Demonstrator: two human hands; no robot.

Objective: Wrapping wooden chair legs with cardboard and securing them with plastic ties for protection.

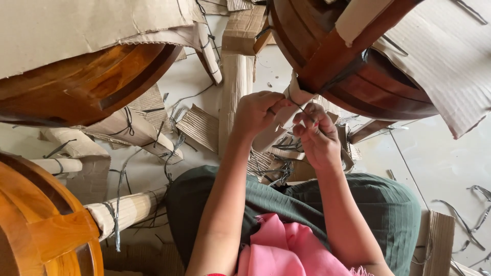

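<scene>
Right hand pinches a thin dark string; left hand is closed on the cardboard-wrapped leg w/ it, centre, just below the glossy round wood piece. Ribbed cardboard scraps & cut strings litter the floor; another curved wood piece far left.

You're getting soft, even daylight, possibly arriving from the upper right; glare is washing out the pale floor, and edges are bending slightly.
</scene>
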